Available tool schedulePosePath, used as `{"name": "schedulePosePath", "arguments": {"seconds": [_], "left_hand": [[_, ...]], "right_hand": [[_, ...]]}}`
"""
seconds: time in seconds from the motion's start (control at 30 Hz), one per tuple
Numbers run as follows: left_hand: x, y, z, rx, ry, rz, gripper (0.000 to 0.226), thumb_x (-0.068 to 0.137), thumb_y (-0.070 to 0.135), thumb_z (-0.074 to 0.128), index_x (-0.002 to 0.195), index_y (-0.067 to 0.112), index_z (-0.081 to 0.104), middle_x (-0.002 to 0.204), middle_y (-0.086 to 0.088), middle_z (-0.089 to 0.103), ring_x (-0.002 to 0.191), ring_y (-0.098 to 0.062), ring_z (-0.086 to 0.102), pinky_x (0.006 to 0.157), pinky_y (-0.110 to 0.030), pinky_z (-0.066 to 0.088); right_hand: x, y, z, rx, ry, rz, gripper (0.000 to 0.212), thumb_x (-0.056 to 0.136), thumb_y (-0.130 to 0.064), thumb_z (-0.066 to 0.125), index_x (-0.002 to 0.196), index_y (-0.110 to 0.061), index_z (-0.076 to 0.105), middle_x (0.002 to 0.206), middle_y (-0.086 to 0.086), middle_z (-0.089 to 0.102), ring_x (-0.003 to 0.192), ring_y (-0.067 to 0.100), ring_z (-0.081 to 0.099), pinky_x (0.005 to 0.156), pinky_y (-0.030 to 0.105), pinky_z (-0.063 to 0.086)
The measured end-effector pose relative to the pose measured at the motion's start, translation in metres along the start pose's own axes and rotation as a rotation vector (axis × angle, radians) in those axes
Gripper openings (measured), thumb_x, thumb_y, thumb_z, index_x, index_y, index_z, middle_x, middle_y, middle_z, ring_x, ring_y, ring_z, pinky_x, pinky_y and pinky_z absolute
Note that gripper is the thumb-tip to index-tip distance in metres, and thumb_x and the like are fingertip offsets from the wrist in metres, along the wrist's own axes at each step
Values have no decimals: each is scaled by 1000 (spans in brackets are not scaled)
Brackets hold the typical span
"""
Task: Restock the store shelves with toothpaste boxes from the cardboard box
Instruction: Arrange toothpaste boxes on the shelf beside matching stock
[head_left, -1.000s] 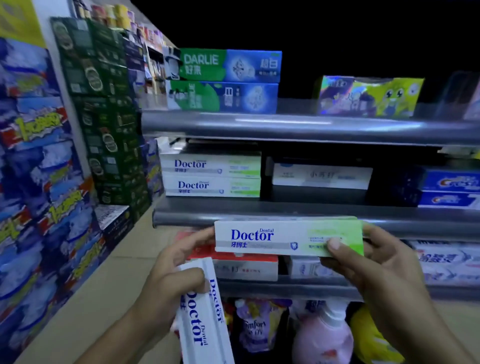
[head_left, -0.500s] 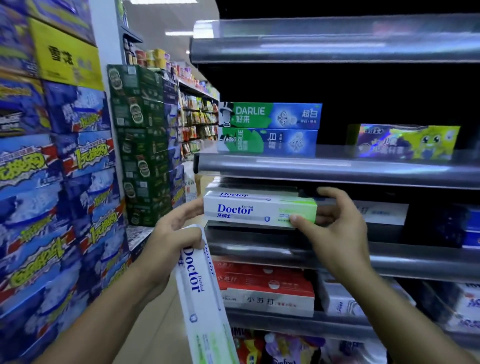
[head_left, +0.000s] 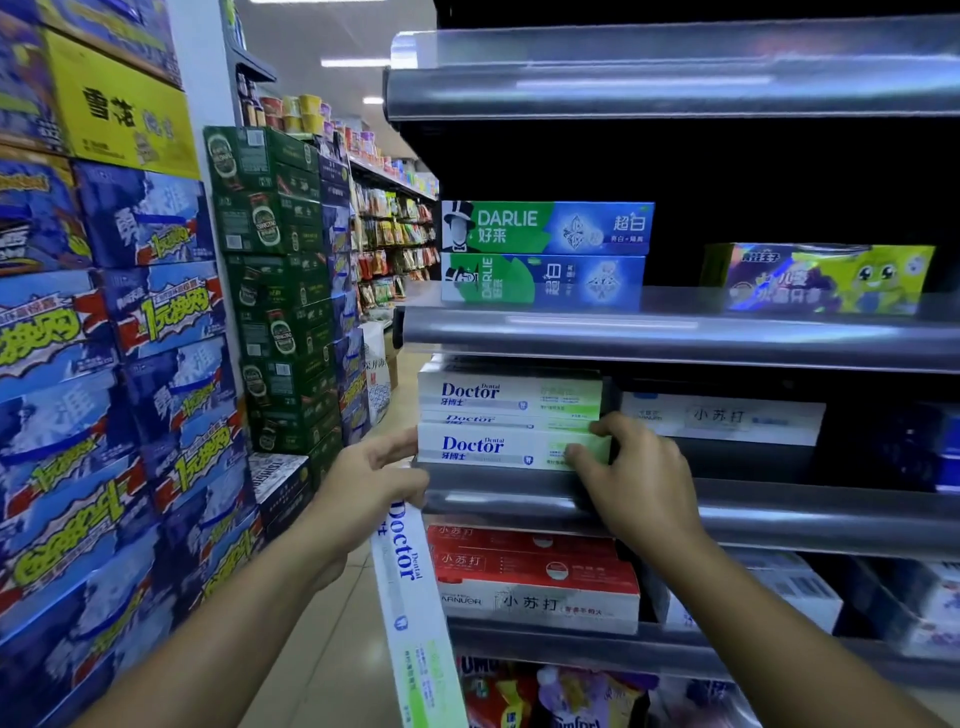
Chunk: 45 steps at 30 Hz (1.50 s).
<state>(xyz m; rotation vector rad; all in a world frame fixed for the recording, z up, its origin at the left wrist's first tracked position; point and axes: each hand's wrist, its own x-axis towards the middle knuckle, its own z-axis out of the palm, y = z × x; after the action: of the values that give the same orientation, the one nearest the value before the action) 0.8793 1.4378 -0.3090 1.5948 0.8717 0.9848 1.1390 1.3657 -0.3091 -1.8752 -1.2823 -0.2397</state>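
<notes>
Spare box (head_left: 415, 613): hangs from our left hand (head_left: 363, 483), fingers curled round its top, kept ready, we judge. Front box (head_left: 498, 447): right end pinched by our right hand (head_left: 628, 478), being squared on the shelf (head_left: 779, 514) against the stack (head_left: 509, 392).

The right hand (head_left: 628, 478) grips the right end of a white and green toothpaste box (head_left: 498, 447) lying lengthwise at the front of the middle shelf (head_left: 779, 512), thumb on its face and fingers curled over its top. The left hand (head_left: 371, 480) holds a second toothpaste box (head_left: 410, 597) hanging tilted below the shelf edge, its fingertips touching the first box's left end. A stack of matching boxes (head_left: 509, 395) sits just above, green and blue boxes (head_left: 545, 254) one shelf up, red boxes (head_left: 535, 571) one shelf down.
</notes>
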Motion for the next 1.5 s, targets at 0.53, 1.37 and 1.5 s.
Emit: {"name": "schedulePosePath", "arguments": {"seconds": [0.53, 1.37, 1.5], "left_hand": [[-10, 2, 9, -345, 531, 27, 24, 55, 17, 66, 68, 19, 46, 61, 0, 49, 48, -16, 52, 46, -26, 39], [29, 15, 27, -119, 456, 150, 40, 78, 13, 88, 112, 25, 69, 119, -1, 71, 118, -25, 63, 98, -48, 55], [43, 9, 19, -88, 411, 148, 40, 80, 6, 85, 109, 25, 65, 107, 4, 74, 83, -1, 73, 62, -20, 59]], "right_hand": [[-55, -4, -37, 205, 38, -167, 42, 86, -58, 63, 118, -31, 61, 106, -20, 58, 94, 0, 60, 76, 23, 52], [8, -3, -27, 522, 92, 93, 24, 81, -17, 85, 75, -31, 67, 71, -12, 72, 67, 3, 68, 59, 16, 53], [19, -2, -24, 342, -11, 149, 21, 82, -28, 83, 79, -32, 62, 78, -11, 69, 79, 15, 67, 72, 35, 56]]}}
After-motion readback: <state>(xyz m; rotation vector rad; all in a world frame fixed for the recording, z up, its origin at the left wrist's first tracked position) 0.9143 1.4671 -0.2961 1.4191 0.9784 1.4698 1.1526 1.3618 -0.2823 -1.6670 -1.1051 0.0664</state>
